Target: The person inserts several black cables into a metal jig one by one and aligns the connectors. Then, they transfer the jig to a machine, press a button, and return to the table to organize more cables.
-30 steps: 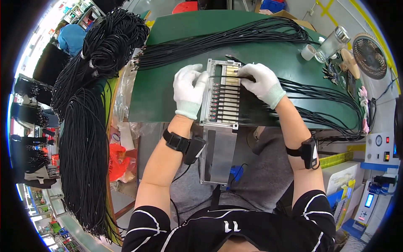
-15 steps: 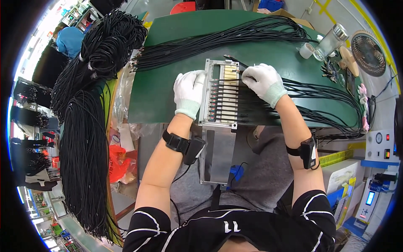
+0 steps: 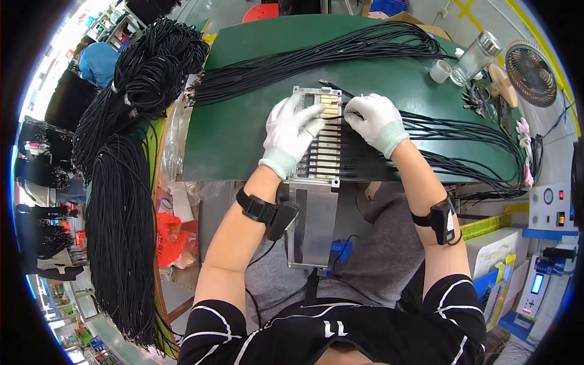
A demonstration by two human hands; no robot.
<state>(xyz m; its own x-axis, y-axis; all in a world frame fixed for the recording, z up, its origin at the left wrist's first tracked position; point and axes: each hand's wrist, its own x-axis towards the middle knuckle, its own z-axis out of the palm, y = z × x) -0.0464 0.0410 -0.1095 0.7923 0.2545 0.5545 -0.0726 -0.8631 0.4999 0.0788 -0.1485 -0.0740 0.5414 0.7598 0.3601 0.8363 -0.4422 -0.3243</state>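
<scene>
A long metal fixture [image 3: 323, 159] with a row of brass slots lies on the green table [image 3: 237, 128] and sticks out over its near edge. My left hand [image 3: 291, 132], in a white glove, presses flat on the fixture's left side. My right hand [image 3: 375, 120], also gloved, pinches the end of a thin black cable [image 3: 336, 115] at one of the upper slots. Several black cables [image 3: 462, 137] run from the fixture's slots off to the right.
A spread of loose black cables [image 3: 316, 58] fans across the far side of the table. Thick bundles of black cable [image 3: 121, 201] hang at the left. A tape roll [image 3: 439, 71], a jar [image 3: 474, 56] and a small fan [image 3: 530, 64] stand at the far right. Another person [image 3: 97, 61] is at the upper left.
My right hand has shifted slightly toward me and now holds a cable end at an upper slot. My left hand has stayed on the fixture.
</scene>
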